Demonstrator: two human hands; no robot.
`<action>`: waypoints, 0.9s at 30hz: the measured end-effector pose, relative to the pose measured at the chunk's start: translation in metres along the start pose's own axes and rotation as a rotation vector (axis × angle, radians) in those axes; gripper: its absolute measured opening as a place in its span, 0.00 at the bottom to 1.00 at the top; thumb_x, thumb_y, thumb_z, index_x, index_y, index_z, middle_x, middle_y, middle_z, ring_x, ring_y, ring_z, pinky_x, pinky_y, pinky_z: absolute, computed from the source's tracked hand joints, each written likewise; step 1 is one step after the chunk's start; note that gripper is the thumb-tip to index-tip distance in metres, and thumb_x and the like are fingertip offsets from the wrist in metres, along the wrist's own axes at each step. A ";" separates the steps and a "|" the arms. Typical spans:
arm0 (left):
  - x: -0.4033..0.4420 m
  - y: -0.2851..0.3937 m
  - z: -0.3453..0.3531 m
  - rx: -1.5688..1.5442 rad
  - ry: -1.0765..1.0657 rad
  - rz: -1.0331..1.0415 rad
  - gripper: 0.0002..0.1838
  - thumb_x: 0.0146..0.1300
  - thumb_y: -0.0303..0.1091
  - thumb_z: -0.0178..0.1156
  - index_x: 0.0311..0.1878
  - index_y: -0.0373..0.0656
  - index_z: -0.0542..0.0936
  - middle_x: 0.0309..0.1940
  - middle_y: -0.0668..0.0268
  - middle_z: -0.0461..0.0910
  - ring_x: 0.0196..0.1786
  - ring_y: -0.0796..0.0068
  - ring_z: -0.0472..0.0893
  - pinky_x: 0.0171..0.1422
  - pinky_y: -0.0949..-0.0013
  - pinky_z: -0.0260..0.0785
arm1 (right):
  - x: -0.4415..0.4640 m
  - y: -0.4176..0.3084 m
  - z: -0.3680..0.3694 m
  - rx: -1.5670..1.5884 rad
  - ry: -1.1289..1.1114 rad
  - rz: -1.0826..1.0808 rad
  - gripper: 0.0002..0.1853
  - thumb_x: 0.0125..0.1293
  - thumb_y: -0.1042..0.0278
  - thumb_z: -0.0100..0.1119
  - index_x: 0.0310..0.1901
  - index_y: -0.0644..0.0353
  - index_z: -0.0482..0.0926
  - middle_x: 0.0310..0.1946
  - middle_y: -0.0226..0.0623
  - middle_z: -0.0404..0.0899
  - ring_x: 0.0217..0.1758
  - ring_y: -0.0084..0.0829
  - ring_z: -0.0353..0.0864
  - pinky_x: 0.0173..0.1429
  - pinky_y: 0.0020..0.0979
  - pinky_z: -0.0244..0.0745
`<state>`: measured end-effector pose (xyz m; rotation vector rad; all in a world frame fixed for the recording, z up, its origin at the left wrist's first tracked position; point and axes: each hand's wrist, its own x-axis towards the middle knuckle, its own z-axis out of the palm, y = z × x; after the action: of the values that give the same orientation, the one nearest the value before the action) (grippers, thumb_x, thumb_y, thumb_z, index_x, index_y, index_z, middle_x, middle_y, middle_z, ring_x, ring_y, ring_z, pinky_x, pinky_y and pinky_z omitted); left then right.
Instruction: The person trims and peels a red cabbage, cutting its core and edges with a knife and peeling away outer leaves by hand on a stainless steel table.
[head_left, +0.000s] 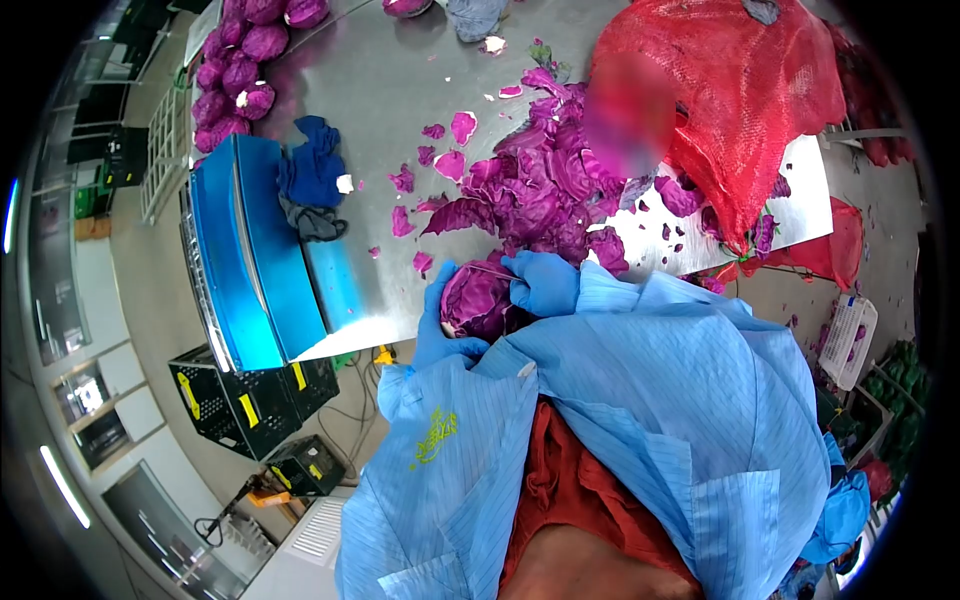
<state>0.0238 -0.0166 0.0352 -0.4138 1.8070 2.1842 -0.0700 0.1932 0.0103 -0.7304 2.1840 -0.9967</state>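
Observation:
A red cabbage head (480,302) is held close to my body at the front edge of the metal table. My left hand (436,325), in a blue glove, cups the cabbage from its left and underside. On the cabbage's right side, my gloved right hand (546,284) is closed, with its fingers curled against the leaves. A thin pale line crosses the cabbage top beside those fingers; I cannot make out whether it is a blade or a leaf edge. Just beyond my hands lies a heap of loose purple leaves (545,190).
Whole red cabbages (240,72) are piled at the far left of the table (390,85). A blue box (250,250) and dark blue cloth (312,160) sit at the left. A red mesh sack (740,90) covers the right side. Black crates (245,400) stand on the floor.

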 end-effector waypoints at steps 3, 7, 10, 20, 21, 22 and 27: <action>-0.003 0.005 0.005 -0.044 0.014 -0.021 0.62 0.29 0.29 0.83 0.73 0.40 0.59 0.68 0.58 0.66 0.69 0.63 0.68 0.74 0.63 0.59 | -0.003 -0.001 0.002 0.070 0.071 0.001 0.23 0.61 0.67 0.52 0.57 0.67 0.76 0.37 0.57 0.79 0.35 0.50 0.81 0.42 0.43 0.75; -0.002 0.000 0.005 -0.075 0.022 0.033 0.62 0.30 0.31 0.84 0.73 0.38 0.59 0.67 0.57 0.67 0.69 0.63 0.68 0.74 0.62 0.59 | -0.005 -0.008 -0.011 0.188 0.060 0.045 0.17 0.62 0.64 0.53 0.47 0.65 0.81 0.29 0.55 0.80 0.32 0.50 0.82 0.40 0.43 0.77; -0.004 0.001 0.003 -0.016 0.055 0.000 0.58 0.30 0.23 0.79 0.72 0.42 0.62 0.66 0.58 0.68 0.69 0.59 0.69 0.75 0.60 0.60 | -0.006 -0.012 -0.015 0.252 0.075 0.076 0.15 0.62 0.63 0.54 0.44 0.64 0.82 0.27 0.54 0.81 0.30 0.49 0.83 0.39 0.42 0.78; -0.007 -0.018 0.003 -0.495 0.095 0.030 0.53 0.44 0.42 0.75 0.73 0.39 0.58 0.67 0.53 0.66 0.69 0.54 0.69 0.74 0.54 0.61 | 0.013 -0.002 -0.036 0.688 0.081 0.446 0.12 0.65 0.63 0.59 0.42 0.62 0.84 0.16 0.40 0.77 0.12 0.28 0.73 0.17 0.33 0.69; -0.012 -0.038 -0.010 -0.589 0.122 -0.059 0.54 0.45 0.43 0.74 0.74 0.39 0.57 0.67 0.52 0.66 0.69 0.53 0.68 0.73 0.53 0.62 | 0.014 0.005 -0.038 0.635 0.103 0.469 0.13 0.64 0.62 0.59 0.42 0.62 0.84 0.16 0.40 0.77 0.12 0.28 0.73 0.17 0.33 0.69; -0.013 -0.036 -0.012 -0.682 0.152 -0.147 0.54 0.45 0.43 0.73 0.74 0.39 0.56 0.68 0.52 0.65 0.69 0.52 0.68 0.73 0.51 0.62 | 0.016 0.014 -0.038 0.581 0.123 0.489 0.13 0.64 0.61 0.59 0.42 0.62 0.85 0.16 0.41 0.77 0.12 0.29 0.73 0.17 0.33 0.69; -0.010 -0.020 -0.005 -0.887 0.103 -0.080 0.51 0.51 0.49 0.68 0.73 0.37 0.55 0.70 0.50 0.63 0.71 0.51 0.66 0.72 0.50 0.63 | -0.001 0.030 -0.047 0.046 0.414 0.163 0.28 0.59 0.61 0.62 0.63 0.54 0.74 0.43 0.50 0.81 0.38 0.42 0.85 0.43 0.39 0.79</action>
<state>0.0407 -0.0180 0.0199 -0.7562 0.7279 2.8316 -0.1103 0.2324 0.0112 -0.3365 2.5119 -1.1892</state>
